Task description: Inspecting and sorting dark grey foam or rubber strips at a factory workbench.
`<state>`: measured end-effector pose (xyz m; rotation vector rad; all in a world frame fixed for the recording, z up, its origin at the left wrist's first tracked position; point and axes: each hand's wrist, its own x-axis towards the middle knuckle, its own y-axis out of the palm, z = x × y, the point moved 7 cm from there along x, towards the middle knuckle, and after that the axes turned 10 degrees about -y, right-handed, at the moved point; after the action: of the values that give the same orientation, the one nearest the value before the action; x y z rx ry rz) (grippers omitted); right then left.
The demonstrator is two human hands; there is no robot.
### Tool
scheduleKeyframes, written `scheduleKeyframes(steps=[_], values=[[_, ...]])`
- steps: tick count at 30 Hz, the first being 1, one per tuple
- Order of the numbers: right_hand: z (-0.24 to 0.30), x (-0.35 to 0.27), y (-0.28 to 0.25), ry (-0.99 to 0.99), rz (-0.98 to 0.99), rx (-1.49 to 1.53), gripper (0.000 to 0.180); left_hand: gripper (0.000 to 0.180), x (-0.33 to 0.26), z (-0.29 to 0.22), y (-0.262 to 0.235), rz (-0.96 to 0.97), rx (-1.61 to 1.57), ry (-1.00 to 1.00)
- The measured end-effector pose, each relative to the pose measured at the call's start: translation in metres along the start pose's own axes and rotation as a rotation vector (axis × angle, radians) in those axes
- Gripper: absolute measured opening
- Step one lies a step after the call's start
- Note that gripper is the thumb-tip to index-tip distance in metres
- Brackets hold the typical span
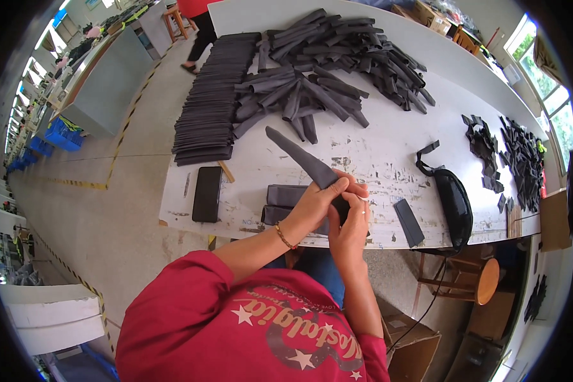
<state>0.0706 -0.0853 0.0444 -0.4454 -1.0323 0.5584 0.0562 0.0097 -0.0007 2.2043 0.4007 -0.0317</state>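
Both my hands are closed on one dark grey fabric tube (302, 158) just above the table's near edge. Its long narrow end points away to the far left. My left hand (321, 202) grips it with the thumb on top. My right hand (350, 230) pinches its near end, where the fingers partly hide the cloth. Beneath my left hand, similar folded dark grey pieces (280, 196) lie on the white table (375, 149). Further off are a neat row of stacked tubes (207, 102) and a loose heap of them (337, 48).
Left of my hands lies a black phone (207, 194). To the right are a flat dark strip (409, 223), a black curved pouch with a strap (453, 207) and small dark pieces (522, 162). A wooden stool (488, 281) and cardboard box (417, 350) stand below. Someone in red (194, 7) is beyond the table.
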Motion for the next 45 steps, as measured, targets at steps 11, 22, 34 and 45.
scheduleKeyframes(steps=[11,22,34,45], values=[[-0.015,-0.016,0.007,-0.077,0.187,0.021,0.035,0.021,-0.004,-0.023,-0.010,-0.087,0.131,0.116],[-0.003,-0.018,-0.009,-0.104,-0.009,0.016,0.019,0.019,-0.003,-0.014,-0.015,-0.060,-0.185,0.014],[-0.003,-0.008,0.002,0.039,0.094,0.136,0.017,0.019,-0.010,-0.011,-0.026,-0.096,-0.243,-0.028],[-0.017,-0.006,-0.005,0.026,0.121,0.135,0.033,0.019,-0.005,0.000,-0.017,-0.034,-0.242,0.011]])
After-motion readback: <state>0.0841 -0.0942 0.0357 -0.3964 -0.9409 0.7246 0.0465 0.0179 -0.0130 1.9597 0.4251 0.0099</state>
